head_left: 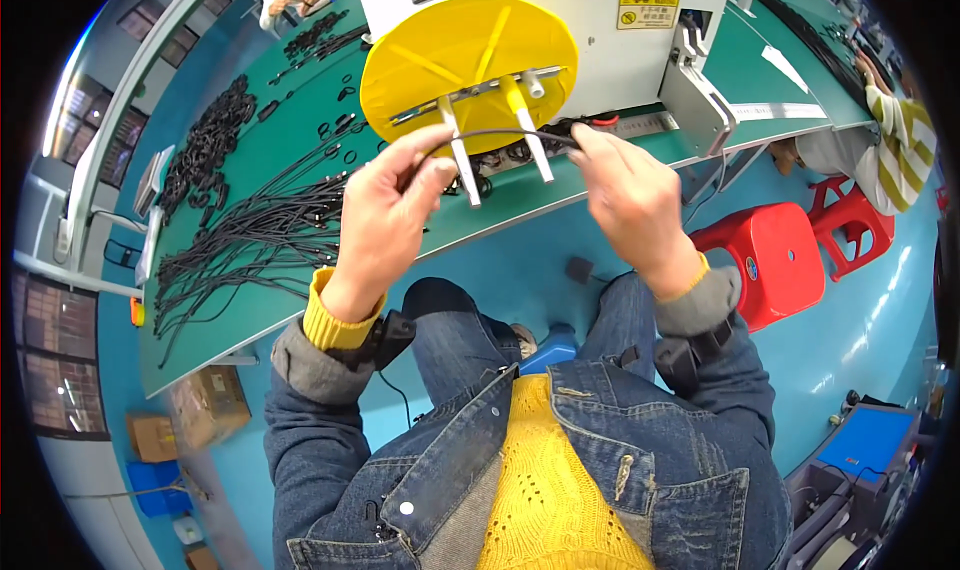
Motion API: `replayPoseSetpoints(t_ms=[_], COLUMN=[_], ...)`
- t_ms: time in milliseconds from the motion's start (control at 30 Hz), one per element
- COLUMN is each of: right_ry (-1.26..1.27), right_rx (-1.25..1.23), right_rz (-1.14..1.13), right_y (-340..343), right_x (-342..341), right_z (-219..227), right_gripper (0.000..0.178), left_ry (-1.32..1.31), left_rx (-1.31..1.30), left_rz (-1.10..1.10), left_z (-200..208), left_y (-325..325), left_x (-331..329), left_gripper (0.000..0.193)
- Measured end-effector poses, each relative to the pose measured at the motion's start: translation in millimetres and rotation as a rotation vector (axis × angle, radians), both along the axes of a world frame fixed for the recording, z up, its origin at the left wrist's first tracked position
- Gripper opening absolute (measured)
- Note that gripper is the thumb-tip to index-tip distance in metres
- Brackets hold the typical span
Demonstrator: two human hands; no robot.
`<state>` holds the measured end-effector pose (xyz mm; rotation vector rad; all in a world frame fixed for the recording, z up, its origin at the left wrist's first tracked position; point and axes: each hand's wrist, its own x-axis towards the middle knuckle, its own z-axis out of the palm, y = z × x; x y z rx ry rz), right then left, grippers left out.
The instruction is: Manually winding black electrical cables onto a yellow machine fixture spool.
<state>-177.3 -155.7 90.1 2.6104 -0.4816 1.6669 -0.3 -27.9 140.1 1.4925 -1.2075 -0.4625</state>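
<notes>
A thin black cable [500, 131] bows between my two hands, in front of a yellow round disc [420, 60] on a white machine [630, 60]. My left hand [392, 198] is closed on one end, left of the disc's two metal posts [532, 148]. My right hand [632, 192] pinches the other end, to the right of the posts. The cable's middle crosses at the posts; whether it touches them I cannot tell. Both hands are above the front edge of the green table [270, 315]. The cable's tips are hidden in my fingers.
Loose black cables [250, 232] spread over the table's left side, with a heap of coiled black cables [208, 135] behind them. A metal bracket [697, 100] juts from the machine's right. Red stools [765, 260] stand at right; other people sit at far left and right.
</notes>
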Motion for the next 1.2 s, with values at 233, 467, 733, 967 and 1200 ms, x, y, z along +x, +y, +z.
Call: replayPoseSetpoints(t_ms=[233,467,733,967,1200], right_ry=[0.037,-0.006,-0.043,0.285,0.332], right_rx=[0.18,0.288,0.528,0.796,0.991], right_rz=[-0.088,-0.145,-0.048,-0.063,-0.043], right_y=[-27.9,-44.2,-17.6,0.2,21.4], right_x=[48.8,68.0,27.2,-34.8,-54.8], right_z=[-17.9,-24.5,-63.5,-107.7,-114.0], right_gripper=[0.011,0.012,0.015,0.018,0.02], left_ry=[0.109,0.056,0.1,0.122,-0.773], left_rx=[-0.093,-0.19,-0.144,-0.137,-0.324], left_rz=[0.025,0.055,0.086,0.055,0.202], left_z=[-22.9,-28.9,-46.0,-50.8,-29.9], left_y=[-30.7,-46.3,-24.7,-19.6,-16.4], left_x=[24.6,29.0,34.3,35.9,25.4], left_gripper=[0.019,0.019,0.02,0.021,0.02])
